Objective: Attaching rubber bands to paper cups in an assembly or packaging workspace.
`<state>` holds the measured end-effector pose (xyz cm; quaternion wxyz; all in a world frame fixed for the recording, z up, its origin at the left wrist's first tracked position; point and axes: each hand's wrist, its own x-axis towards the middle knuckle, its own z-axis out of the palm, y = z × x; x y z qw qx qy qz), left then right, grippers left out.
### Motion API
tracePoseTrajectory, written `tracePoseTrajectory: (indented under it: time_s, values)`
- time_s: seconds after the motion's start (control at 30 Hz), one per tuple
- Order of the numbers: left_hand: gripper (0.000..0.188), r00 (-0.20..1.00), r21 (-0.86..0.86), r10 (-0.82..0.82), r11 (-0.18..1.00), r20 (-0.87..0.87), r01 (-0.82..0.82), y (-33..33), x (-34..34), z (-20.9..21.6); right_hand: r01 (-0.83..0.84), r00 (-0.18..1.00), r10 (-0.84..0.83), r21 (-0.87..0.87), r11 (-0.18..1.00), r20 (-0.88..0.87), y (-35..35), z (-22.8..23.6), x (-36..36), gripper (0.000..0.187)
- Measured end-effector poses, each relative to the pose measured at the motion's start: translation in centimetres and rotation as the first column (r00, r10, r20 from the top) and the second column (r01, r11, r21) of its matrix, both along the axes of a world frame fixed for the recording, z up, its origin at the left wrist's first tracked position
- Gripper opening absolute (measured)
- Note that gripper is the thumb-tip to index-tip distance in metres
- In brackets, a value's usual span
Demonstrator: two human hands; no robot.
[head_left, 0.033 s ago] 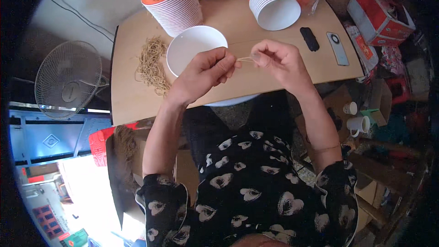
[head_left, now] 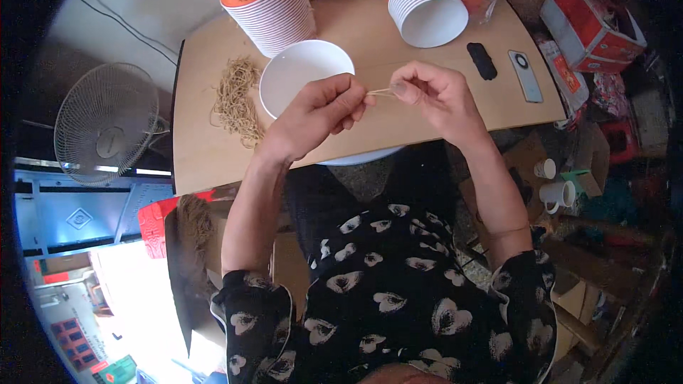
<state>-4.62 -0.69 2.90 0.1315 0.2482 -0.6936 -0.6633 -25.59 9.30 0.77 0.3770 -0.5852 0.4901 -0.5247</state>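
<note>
Soft, even daylight is filling the scene, and nothing is casting a hard shadow on the pale wooden tabletop (head_left: 427,110). The brightest area is sitting at the lower left, where the sunlit floor (head_left: 131,306) is blowing out to near white and losing detail. The round white bowl (head_left: 295,75) is reflecting light cleanly without glare. The fisheye lens is bending straight edges strongly: the table's sides are curving, and a black vignette is ringing the frame. The centre is staying reasonably sharp, while the cluttered red and white cardboard boxes (head_left: 594,25) at the right rim are looking darker, squeezed and soft.
</note>
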Motion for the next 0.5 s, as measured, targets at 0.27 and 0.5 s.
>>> tracePoseTrajectory:
  time_s: [0.27,0.5]
  values:
    - [0.034,1.0,0.074,-0.002,0.997,0.01,0.002,-0.24,0.43,-0.54,-0.037,0.999,0.038,-0.061,0.997,0.001,-0.27,0.33,0.61,0.016]
    - [0.034,1.0,0.088,-0.011,0.996,0.004,0.01,-0.02,0.18,-0.06,-0.056,0.997,0.047,-0.122,0.991,-0.069,-0.62,0.05,-0.05,0.016]
